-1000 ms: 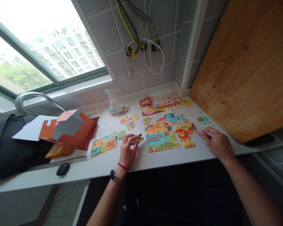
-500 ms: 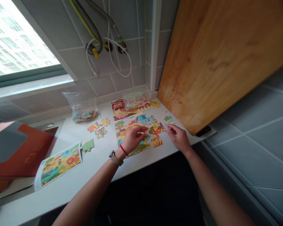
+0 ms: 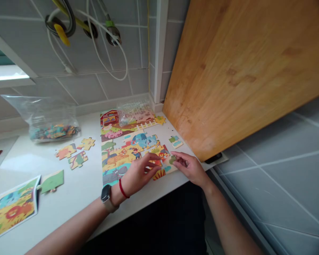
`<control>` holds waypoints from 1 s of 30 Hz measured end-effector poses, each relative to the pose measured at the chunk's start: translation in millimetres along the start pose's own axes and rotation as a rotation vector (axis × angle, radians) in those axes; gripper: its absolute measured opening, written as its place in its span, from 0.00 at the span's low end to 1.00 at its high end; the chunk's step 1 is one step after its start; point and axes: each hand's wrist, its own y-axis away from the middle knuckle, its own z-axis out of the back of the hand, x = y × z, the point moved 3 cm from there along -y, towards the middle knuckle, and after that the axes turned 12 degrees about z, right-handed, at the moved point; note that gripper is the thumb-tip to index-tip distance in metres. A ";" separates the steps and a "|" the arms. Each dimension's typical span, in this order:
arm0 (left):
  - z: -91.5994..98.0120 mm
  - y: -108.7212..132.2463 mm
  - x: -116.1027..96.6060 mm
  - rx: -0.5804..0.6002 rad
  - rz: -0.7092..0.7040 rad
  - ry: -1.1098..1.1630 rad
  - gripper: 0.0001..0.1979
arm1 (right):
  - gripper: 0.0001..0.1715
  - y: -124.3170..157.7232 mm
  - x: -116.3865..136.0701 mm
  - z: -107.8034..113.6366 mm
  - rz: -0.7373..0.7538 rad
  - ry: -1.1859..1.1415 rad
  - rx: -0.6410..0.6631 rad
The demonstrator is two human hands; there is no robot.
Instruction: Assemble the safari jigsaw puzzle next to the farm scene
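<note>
A partly joined animal jigsaw (image 3: 127, 147) lies on the white counter (image 3: 77, 198). My left hand (image 3: 139, 173), with a watch and red wrist string, rests on the jigsaw's lower right part, fingers curled over a piece near the lion. My right hand (image 3: 188, 166) sits at the jigsaw's right edge, fingertips pinching a small green-edged puzzle piece (image 3: 172, 160) against it. The two hands almost touch.
Loose pieces (image 3: 74, 152) and a green piece (image 3: 51, 181) lie to the left, by a picture card (image 3: 10, 209). A clear bag of pieces (image 3: 48, 124) stands at the wall. A big wooden board (image 3: 236, 71) leans at the right; two small pieces (image 3: 175, 141) lie beside it.
The view has swung right and closer. My left hand carried its piece from the counter's left over onto the jigsaw's lower right. My right hand moved in to meet it.
</note>
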 end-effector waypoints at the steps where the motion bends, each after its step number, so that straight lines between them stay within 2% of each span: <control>1: 6.1 2.1 -2.8 -0.017 -0.058 -0.086 0.10 | 0.26 0.3 -2.3 2.3 -0.028 -0.010 0.000; 6: 21.9 -0.9 -2.3 -0.025 -0.415 -0.534 0.09 | 0.32 -5.7 -5.4 7.0 -0.146 0.010 0.064; 9: 21.5 -4.4 9.5 -0.048 -0.502 -0.632 0.09 | 0.28 -11.8 -6.0 7.8 -0.164 0.032 0.088; 14: 21.2 -3.6 22.0 -0.045 -0.484 -0.612 0.07 | 0.21 -13.0 -12.3 9.4 -0.139 0.015 0.004; 18: 22.3 -4.5 21.4 -0.054 -0.480 -0.581 0.07 | 0.19 -12.1 -8.2 9.7 -0.072 0.053 0.010; 22: 20.2 -6.4 23.4 -0.032 -0.477 -0.569 0.08 | 0.19 -19.5 2.0 12.9 0.032 0.115 0.134; 25: 19.2 -6.2 25.6 -0.022 -0.479 -0.571 0.07 | 0.20 -28.6 3.9 14.3 -0.003 0.143 0.312; 27: 19.4 -5.7 26.2 -0.026 -0.482 -0.567 0.08 | 0.23 -35.4 3.8 14.6 -0.034 0.146 0.384; 30: 19.9 -5.6 26.0 -0.030 -0.481 -0.559 0.09 | 0.23 -44.2 7.1 16.7 0.054 0.198 0.320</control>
